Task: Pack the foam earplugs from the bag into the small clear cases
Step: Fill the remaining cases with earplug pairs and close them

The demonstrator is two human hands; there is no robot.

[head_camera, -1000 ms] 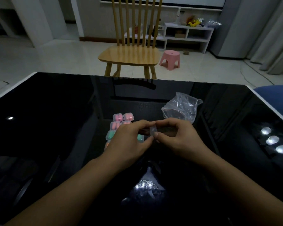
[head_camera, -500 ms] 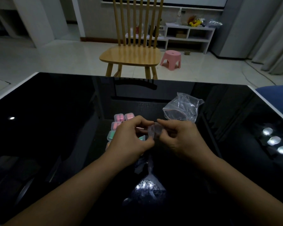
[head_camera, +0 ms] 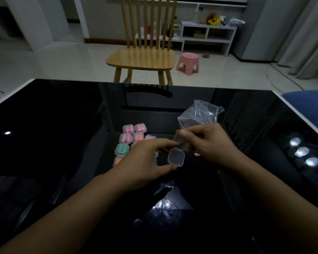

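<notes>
Both hands, left hand (head_camera: 145, 162) and right hand (head_camera: 209, 143), grasp an open, empty clear case (head_camera: 176, 153). Filled cases (head_camera: 130, 138) (several, at ten o'clock) sit packed; the bag (head_camera: 200, 112) looks nearly spent.

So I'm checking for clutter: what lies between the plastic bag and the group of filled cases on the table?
In the head view, bare black table separates the plastic bag from the filled cases; nothing rests there.
</notes>
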